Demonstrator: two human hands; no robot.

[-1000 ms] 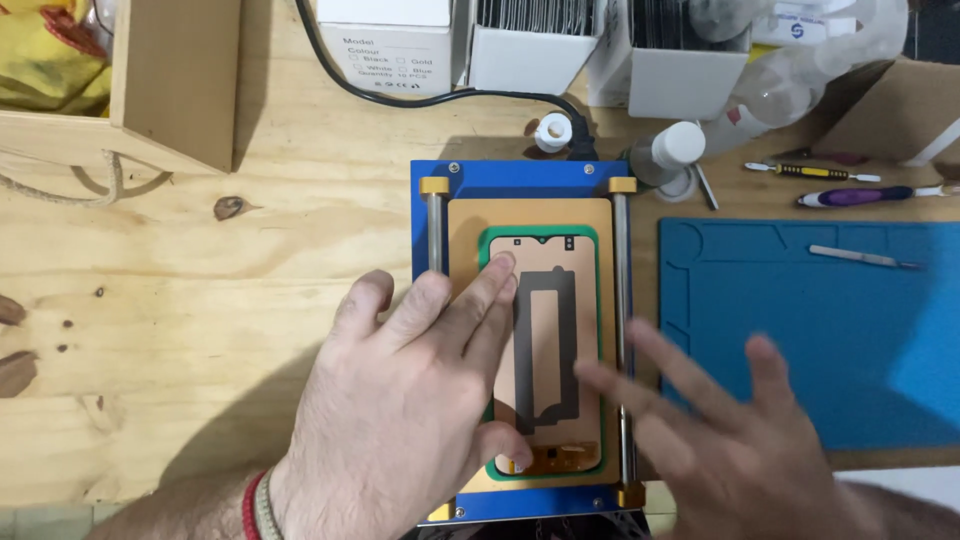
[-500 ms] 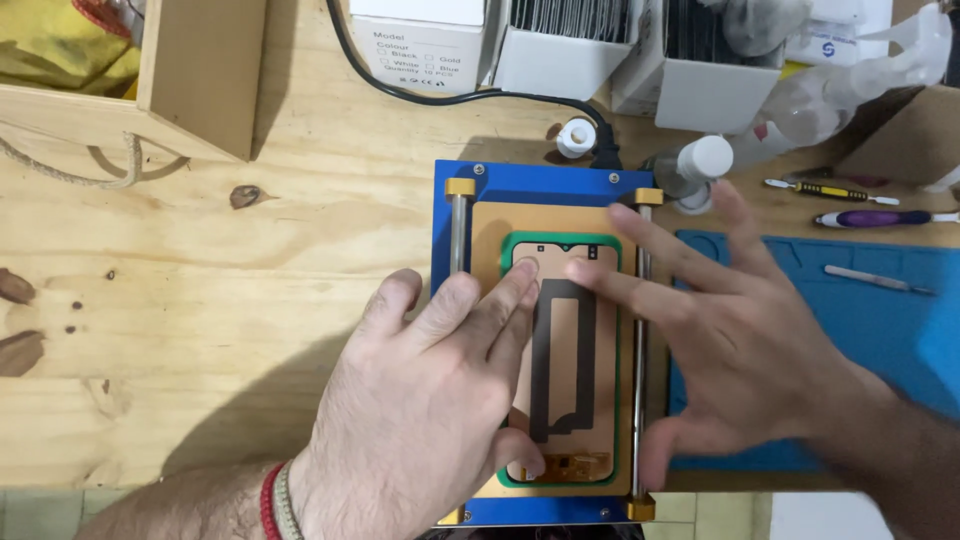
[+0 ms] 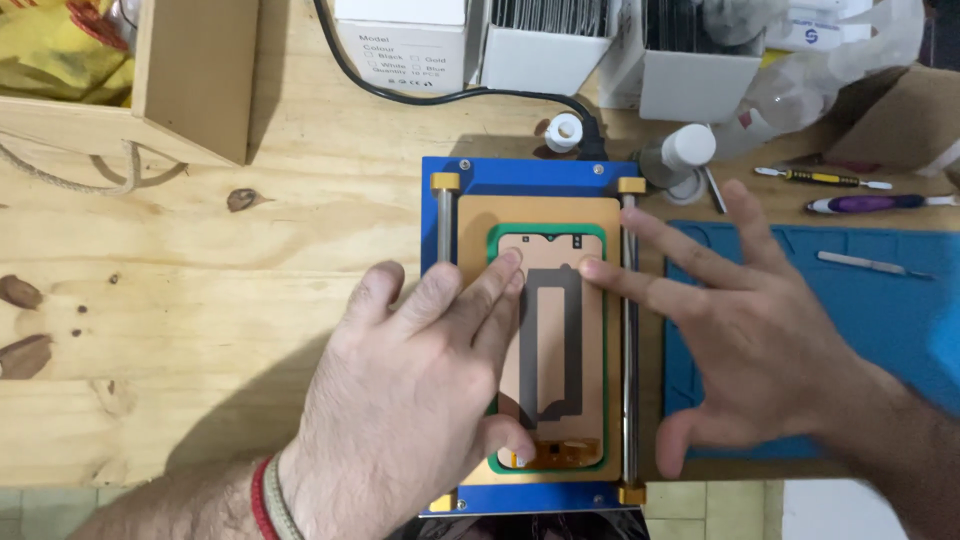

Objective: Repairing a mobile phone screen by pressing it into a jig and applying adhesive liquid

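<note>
— What's the furniture like?
— A pale wooden table [image 3: 200, 300] with dark knots, evenly lit, hard shadows falling to the left.
— And below it?
— Light tiled floor [image 3: 740, 510] shows along the near edge.

Left hand [image 3: 410, 400] lies flat on copper-coloured phone panel [image 3: 560, 350] in blue fixture [image 3: 530, 180]. Right hand [image 3: 760, 340] spread, index fingertip touching panel's top. Wooden surface [image 3: 200, 300] beneath.

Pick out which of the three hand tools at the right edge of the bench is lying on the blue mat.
The slim grey metal tool lies on the blue mat. The yellow-handled tool and purple-handled tool lie above it on bare wood.
</note>
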